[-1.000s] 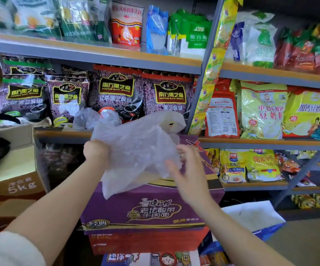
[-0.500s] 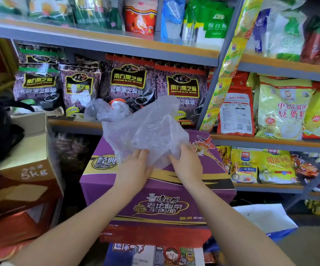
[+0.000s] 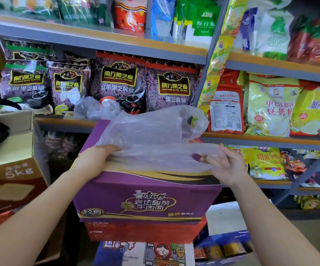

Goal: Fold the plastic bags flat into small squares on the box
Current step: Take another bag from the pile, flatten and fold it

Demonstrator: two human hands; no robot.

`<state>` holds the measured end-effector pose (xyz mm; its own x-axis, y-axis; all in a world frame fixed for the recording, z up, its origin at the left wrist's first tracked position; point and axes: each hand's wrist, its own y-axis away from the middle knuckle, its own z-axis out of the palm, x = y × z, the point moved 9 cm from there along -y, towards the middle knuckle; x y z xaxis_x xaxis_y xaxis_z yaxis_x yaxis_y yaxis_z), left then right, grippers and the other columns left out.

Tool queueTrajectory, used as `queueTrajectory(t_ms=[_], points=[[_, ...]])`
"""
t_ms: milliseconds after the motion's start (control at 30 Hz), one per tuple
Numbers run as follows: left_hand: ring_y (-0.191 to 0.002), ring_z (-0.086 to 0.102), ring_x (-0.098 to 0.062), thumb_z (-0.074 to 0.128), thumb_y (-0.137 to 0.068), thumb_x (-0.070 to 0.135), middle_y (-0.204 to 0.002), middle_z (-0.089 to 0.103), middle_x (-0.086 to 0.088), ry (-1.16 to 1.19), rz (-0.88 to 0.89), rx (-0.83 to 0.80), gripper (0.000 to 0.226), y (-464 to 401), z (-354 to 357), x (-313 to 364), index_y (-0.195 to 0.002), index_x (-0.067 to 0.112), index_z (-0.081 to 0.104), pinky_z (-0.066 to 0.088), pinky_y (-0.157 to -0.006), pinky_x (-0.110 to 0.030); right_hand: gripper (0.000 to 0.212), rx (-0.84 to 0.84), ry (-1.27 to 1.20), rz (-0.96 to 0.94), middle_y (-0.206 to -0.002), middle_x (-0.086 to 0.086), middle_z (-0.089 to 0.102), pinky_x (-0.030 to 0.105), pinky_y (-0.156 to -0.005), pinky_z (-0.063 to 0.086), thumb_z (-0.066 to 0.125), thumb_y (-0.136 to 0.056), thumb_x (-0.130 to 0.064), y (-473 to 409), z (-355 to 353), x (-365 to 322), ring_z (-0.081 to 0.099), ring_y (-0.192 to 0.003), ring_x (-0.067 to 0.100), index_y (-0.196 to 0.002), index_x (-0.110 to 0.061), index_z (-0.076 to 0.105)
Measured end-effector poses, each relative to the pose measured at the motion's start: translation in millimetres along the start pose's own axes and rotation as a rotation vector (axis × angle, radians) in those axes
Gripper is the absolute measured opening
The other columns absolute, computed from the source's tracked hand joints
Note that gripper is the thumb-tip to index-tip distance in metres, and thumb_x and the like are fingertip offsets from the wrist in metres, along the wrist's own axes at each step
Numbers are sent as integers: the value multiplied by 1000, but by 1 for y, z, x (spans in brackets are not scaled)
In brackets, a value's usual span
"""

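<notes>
Both bare forearms reach forward and upward from the lower corners, converging a little. The left hand [image 3: 95, 160] lies knuckles up, its fingers curled forward and out of sight, gripping. The right hand [image 3: 227, 163] is turned palm inward toward the left, thumb and fingertips pinching, the remaining fingers loosely extended. The hands are held level, well apart

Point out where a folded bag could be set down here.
Little bare room: the purple box top is mostly under the plastic bag stretched between left hand and right hand. The brown carton beside it shows bare top. Shelves are packed.
</notes>
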<state>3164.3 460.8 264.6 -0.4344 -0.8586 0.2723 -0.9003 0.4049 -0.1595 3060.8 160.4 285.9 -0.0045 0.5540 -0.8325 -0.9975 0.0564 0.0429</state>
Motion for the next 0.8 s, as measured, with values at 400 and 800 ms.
queueTrajectory(t_ms=[400,800], points=[[-108,58,-33,43,-75,-13,-126,56,-10,213,146,224,52,21,-19,32,-120,8,56,49,-87,-42,55,383,1938,-923,-135,11,48,48,-112,15,42,-81,-36,23,107,-13,36,-125,30,-129,-11,49],[-79,66,-22,38,-79,16,-89,70,-8,85,432,187,24,44,-15,22,-100,22,49,43,-71,-23,11,-103,2295,-1054,-65,-3,63,25,-67,36,65,-60,-14,-15,145,72,62,-65,19,-70,-18,66]])
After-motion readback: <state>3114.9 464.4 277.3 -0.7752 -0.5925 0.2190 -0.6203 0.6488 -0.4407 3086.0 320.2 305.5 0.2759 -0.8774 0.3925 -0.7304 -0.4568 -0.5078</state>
